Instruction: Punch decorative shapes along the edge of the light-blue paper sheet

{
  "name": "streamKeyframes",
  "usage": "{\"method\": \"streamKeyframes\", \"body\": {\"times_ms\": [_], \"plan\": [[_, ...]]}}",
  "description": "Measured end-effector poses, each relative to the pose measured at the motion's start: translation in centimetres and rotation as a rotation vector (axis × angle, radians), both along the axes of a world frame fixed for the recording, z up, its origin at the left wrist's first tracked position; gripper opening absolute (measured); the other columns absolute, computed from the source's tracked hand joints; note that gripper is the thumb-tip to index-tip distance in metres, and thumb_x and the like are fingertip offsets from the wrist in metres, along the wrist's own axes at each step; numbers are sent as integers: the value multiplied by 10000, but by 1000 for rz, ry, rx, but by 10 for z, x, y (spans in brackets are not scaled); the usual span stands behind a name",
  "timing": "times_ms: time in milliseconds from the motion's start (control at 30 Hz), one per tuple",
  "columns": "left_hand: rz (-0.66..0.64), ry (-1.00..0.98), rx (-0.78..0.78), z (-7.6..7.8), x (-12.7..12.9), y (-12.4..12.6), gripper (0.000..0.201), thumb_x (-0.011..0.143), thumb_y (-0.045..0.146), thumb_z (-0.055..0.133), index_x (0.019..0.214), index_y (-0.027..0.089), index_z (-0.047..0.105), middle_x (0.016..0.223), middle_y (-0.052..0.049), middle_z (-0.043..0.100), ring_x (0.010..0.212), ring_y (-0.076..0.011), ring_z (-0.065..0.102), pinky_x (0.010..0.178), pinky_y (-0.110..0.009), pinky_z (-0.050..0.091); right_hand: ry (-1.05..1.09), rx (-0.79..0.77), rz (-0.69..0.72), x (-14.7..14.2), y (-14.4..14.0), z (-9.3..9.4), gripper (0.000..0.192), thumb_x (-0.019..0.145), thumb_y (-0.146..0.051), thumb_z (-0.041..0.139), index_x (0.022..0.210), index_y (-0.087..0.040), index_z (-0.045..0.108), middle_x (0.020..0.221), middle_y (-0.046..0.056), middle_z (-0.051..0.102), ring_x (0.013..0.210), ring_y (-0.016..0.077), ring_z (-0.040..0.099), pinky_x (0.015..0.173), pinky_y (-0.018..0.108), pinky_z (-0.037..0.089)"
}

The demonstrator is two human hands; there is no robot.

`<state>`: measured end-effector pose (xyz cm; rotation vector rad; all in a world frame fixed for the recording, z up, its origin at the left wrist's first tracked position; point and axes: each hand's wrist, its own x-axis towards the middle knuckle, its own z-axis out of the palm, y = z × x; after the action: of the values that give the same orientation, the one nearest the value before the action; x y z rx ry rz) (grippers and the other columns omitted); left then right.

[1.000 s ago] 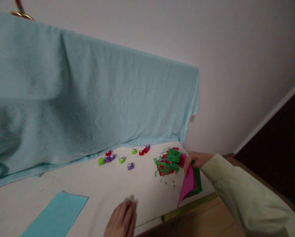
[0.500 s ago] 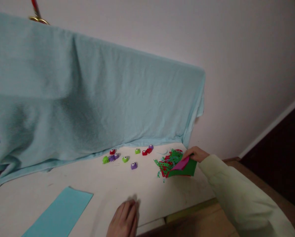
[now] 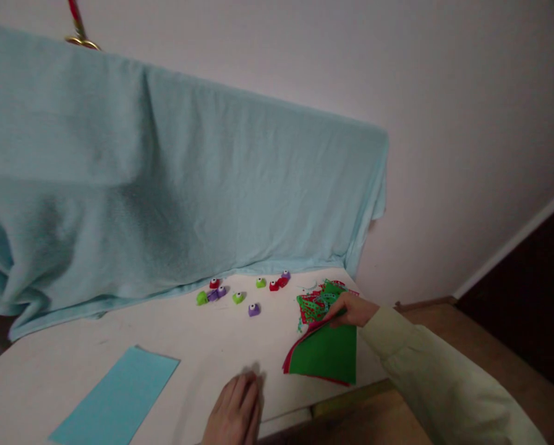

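My right hand grips the upper edge of a small stack of coloured paper sheets. A green sheet faces me, with red and pink edges showing at its left and bottom. Just behind the stack lies a heap of red and green perforated strips, partly hidden by the hand and sheets. Near the front edge of the white table, my left hand rests with its fingers closed together and slightly curled. I see nothing sticking out of it; its palm is hidden.
Several small red, green and purple pieces with white, dark-centred spots lie scattered toward the back. A light-blue sheet lies at left front. Light-blue cloth hangs behind the table. Wooden floor shows beyond the front right edge.
My right hand has drawn the coloured sheets left and toward me, off part of the strips. The pink sheet, on top before, now shows mostly at the edge. The left hand stays in place.
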<state>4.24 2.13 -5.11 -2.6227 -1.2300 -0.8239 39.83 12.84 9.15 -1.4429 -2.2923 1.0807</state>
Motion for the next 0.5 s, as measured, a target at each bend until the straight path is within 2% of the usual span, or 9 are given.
{"method": "streamKeyframes", "body": {"times_ms": [133, 333, 500], "plan": [[10, -31, -41, 3, 1, -2, 283, 916, 296, 465, 1139, 187, 603, 1071, -109, 622, 973, -219, 611, 850, -332, 550, -52, 69, -110, 12, 14, -13, 349, 656, -371, 744, 970, -218, 747, 883, 35, 747, 885, 264, 658, 823, 356, 488], [12, -45, -86, 7, 2, -4, 295, 906, 246, 479, 1179, 187, 575, 1099, -105, 608, 1008, -220, 595, 884, -346, 538, -81, 114, -270, 43, 22, -9, 363, 681, -354, 665, 995, -189, 740, 888, 47, 746, 831, 264, 674, 758, 361, 508], [24, -28, -120, 11, 2, -8, 290, 897, 214, 484, 1171, 188, 577, 1112, -102, 602, 1011, -226, 592, 898, -364, 532, -138, 223, -445, 57, 17, -3, 370, 664, -339, 669, 996, -192, 742, 922, 59, 742, 899, 277, 666, 800, 367, 509]]}}
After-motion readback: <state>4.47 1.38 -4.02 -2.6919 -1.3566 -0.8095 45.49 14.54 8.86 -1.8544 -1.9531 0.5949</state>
